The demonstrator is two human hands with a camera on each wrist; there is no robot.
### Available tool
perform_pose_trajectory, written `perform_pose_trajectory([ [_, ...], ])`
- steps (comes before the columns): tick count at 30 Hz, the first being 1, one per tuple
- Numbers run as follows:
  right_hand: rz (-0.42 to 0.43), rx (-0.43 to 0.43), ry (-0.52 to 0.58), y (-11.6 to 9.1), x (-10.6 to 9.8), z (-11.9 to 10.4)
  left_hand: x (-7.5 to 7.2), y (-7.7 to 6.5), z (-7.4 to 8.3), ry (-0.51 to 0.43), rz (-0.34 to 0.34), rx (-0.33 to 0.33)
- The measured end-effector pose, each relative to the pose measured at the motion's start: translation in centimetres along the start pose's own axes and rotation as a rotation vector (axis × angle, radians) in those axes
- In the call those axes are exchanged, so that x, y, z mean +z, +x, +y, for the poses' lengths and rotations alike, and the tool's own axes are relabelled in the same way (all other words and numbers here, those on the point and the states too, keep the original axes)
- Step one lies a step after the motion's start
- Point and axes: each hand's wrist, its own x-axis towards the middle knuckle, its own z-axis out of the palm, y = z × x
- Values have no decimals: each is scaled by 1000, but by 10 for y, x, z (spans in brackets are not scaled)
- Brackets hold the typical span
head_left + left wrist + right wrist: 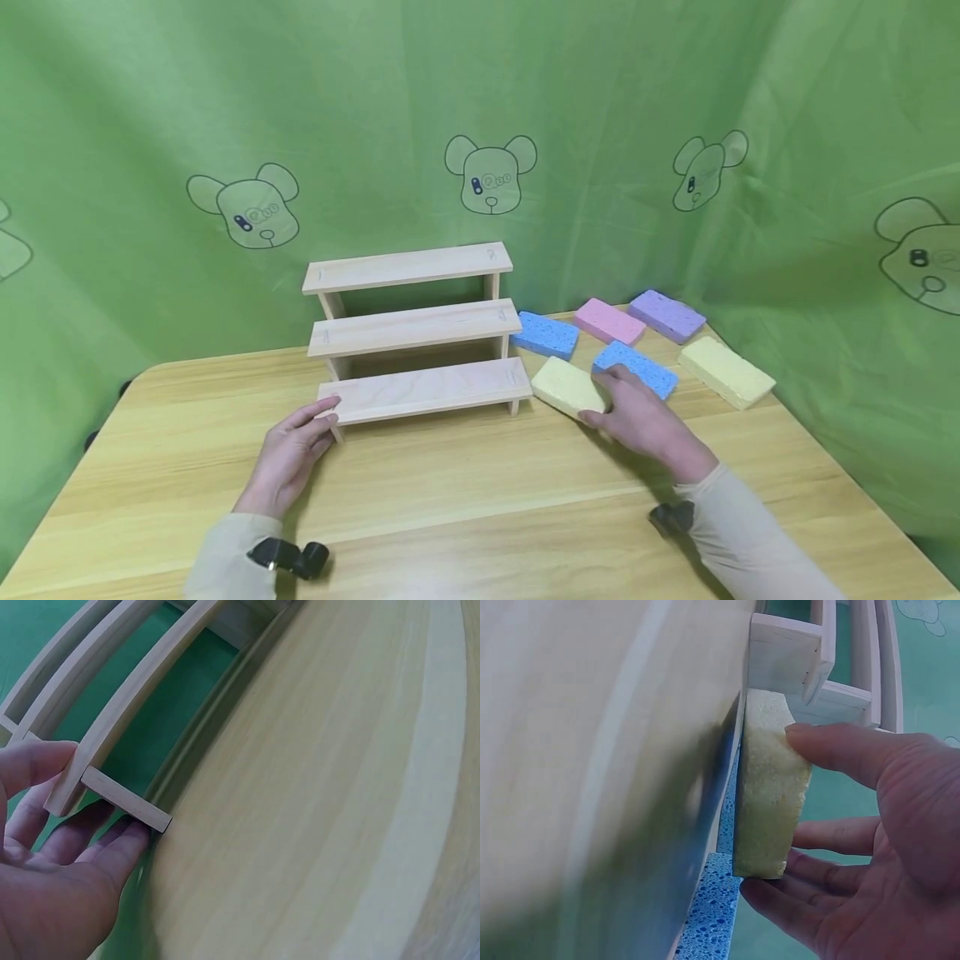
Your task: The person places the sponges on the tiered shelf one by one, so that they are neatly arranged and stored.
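At the lower left of the frame, the left hand (292, 452) grips the left end of a wooden rack's (423, 392) lowest step on the table (420, 500). Right of centre, the right hand (639, 415) grips a yellow sponge (562, 385) just beside that step. Beyond lie a second yellow sponge (726, 372), two blue sponges (645, 372), a pink sponge (609, 322) and a purple sponge (667, 316), before a green curtain (360, 108).

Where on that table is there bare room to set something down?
Bare: the light wooden table between left hand and right hand, before the pale wooden three-tier stand; also left of that stand, and its upper two shelves. Crowded: right of it, where the right hand grips a yellow rectangular sponge beside blue, pink, purple and yellow ones.
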Motion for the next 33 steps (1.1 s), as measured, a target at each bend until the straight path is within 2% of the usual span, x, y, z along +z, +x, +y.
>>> perform_pose_trajectory([
  [6, 18, 3, 23, -1, -5, 1, 0, -1, 1, 13, -1, 0],
  [33, 170, -88, 75, -1, -21, 6, -2, 0, 1, 8, -12, -2],
])
